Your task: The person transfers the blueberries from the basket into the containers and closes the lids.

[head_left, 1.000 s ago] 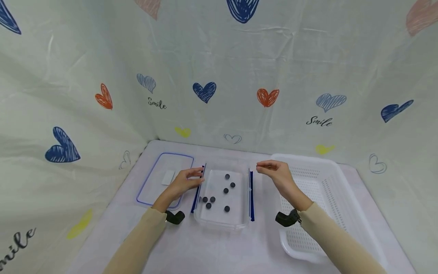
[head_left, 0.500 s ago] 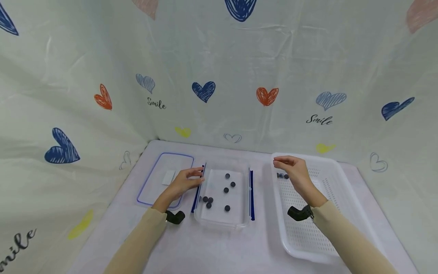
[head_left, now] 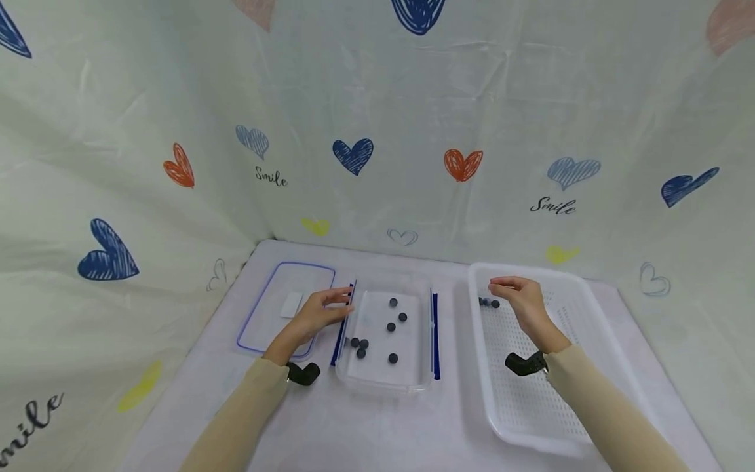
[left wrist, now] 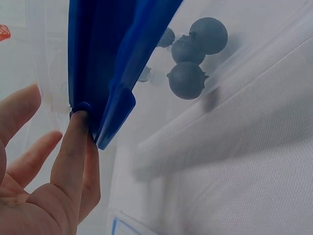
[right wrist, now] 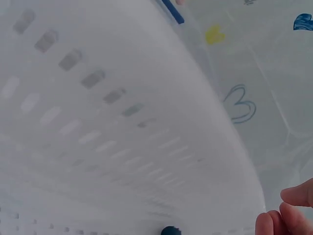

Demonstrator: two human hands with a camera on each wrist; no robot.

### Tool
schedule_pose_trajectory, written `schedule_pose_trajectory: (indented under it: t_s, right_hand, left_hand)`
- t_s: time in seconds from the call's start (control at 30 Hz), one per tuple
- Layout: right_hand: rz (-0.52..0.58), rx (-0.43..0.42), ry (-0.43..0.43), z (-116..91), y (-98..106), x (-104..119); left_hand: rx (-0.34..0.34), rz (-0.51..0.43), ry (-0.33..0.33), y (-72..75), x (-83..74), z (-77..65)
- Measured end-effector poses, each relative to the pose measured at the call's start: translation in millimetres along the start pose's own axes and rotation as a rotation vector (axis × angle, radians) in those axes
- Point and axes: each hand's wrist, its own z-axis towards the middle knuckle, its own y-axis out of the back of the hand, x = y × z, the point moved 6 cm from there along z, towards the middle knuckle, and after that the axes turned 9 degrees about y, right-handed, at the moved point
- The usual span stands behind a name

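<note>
In the clear plastic box [head_left: 383, 387] lie several dark round berries that look like blueberries [head_left: 392, 358]. At its left side my left hand [head_left: 315, 316] touches the raised blue latch flap [left wrist: 102, 63] with fairly straight fingers; the other fingers stand apart. More of these blueberries sit in the left wall corner of the white perforated basket [head_left: 501, 419]; one blueberry [right wrist: 171, 231] shows at the bottom of the right wrist view. Above the basket hovers my right hand [head_left: 527, 305], fingertips near the thumb and nothing visible between them.
A clear lid with a blue rim [head_left: 286, 264] lies left of the box, partly behind the left hand. Another blue flap [head_left: 436, 334] sticks out on the box's right side. Behind the white-covered table [head_left: 330, 432] hangs a curtain with printed hearts.
My right hand has moved right, from beside the box to over the basket, uncovering the blueberries there. One blueberry in the box has rolled slightly left. The left hand has stayed put.
</note>
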Motion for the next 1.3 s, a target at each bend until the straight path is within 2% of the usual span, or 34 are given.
schedule_pose_trajectory:
  t_s: [0.33, 0.57, 0.87, 1.3]
  right_hand:
    - [-0.117, -0.07, -0.076, 2, 12, -31]
    - [-0.216, -0.079, -0.128, 0, 13, -50]
    - [-0.236, -0.104, -0.093, -1, 10, -58]
    - [-0.284, -0.1, -0.109, -1, 9, -69]
  left_hand:
    - [-0.02, 0.012, 0.016, -1.1, 2.7, 1.0]
    - [-0.002, -0.001, 0.003, -1.2, 4.2, -0.3]
    - [-0.015, -0.014, 0.014, -0.6, 2.1, -2.2]
    - [-0.016, 0.008, 0.007, 0.3, -0.4, 0.4]
